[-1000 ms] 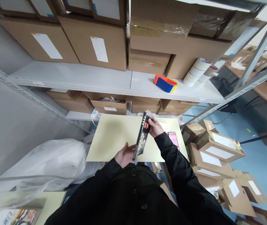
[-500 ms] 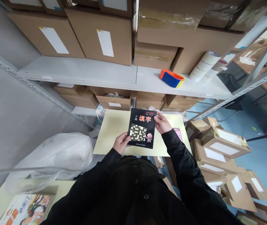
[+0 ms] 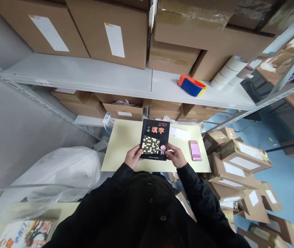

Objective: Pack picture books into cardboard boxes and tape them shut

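Note:
A black crossword book (image 3: 154,139) with orange title characters and a puzzle grid on its cover is held up between both hands over a pale yellow table (image 3: 118,144). My left hand (image 3: 133,157) is closed on its lower left edge, thumb on the cover. At the lower right edge, my right hand (image 3: 176,155) grips it too, near the small pink cartoon figure. Behind the book lies a white object (image 3: 180,133), partly covered by it. A phone-like item with a pink, blurred screen (image 3: 195,150) rests on the table to the right.
A grey shelf (image 3: 105,74) with cardboard boxes (image 3: 121,34) stands ahead, holding tape rolls (image 3: 228,73) and a blue-orange band (image 3: 192,85). More boxes (image 3: 247,156) are piled on the floor at right. At left are a white plastic bag (image 3: 66,168) and a colourful book (image 3: 25,234).
My right hand has slid from the book's upper right edge down to its lower right edge. The white object and the pink-screened item show more fully now.

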A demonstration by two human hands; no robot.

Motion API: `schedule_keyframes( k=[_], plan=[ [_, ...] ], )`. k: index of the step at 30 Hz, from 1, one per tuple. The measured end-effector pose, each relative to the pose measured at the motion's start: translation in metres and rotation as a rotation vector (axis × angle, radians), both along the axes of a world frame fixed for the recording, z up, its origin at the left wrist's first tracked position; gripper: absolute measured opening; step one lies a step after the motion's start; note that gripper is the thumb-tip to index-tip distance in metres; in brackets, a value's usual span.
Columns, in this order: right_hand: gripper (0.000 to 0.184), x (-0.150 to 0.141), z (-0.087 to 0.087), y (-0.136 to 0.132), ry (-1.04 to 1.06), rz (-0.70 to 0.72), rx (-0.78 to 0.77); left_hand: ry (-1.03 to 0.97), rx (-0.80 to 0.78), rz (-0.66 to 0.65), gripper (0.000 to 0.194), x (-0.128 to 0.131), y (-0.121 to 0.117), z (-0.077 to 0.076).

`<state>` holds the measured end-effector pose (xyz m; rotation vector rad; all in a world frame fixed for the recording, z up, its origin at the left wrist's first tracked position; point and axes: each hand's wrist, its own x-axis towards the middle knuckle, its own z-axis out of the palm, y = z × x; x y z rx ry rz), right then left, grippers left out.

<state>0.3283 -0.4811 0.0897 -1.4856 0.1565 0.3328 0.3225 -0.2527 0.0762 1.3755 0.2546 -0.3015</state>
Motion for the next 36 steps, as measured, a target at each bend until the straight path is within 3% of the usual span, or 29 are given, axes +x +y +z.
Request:
schedule_keyframes(
  k=[5, 10, 15, 21, 26, 31, 36],
  plan=[
    [0.058, 0.005, -0.006, 0.007, 0.04, -0.035, -0.011, -0.058, 0.062, -0.023, 0.057, 0.008, 0.006, -0.009],
    [0.056, 0.016, -0.024, 0.02, 0.07, -0.022, -0.069, -0.097, 0.142, 0.036, 0.059, 0.014, 0.02, -0.031],
    [0.048, 0.048, -0.062, 0.055, 0.009, 0.104, -0.178, -0.059, 0.316, 0.119, 0.052, 0.03, 0.05, -0.074],
    [0.044, 0.108, -0.121, 0.133, 0.081, 0.201, -0.436, 0.051, 0.715, 0.201, 0.05, 0.075, 0.109, -0.138],
    [0.048, 0.153, -0.16, 0.192, 0.169, 0.241, -0.691, 0.139, 0.849, 0.173, 0.049, 0.116, 0.153, -0.18],
    [0.048, 0.173, -0.181, 0.22, 0.199, 0.261, -0.754, 0.161, 0.912, 0.134, 0.051, 0.138, 0.175, -0.206],
    [0.045, 0.174, -0.185, 0.227, 0.114, 0.263, -0.861, 0.068, 0.978, 0.12, 0.055, 0.141, 0.181, -0.221]
  ],
)
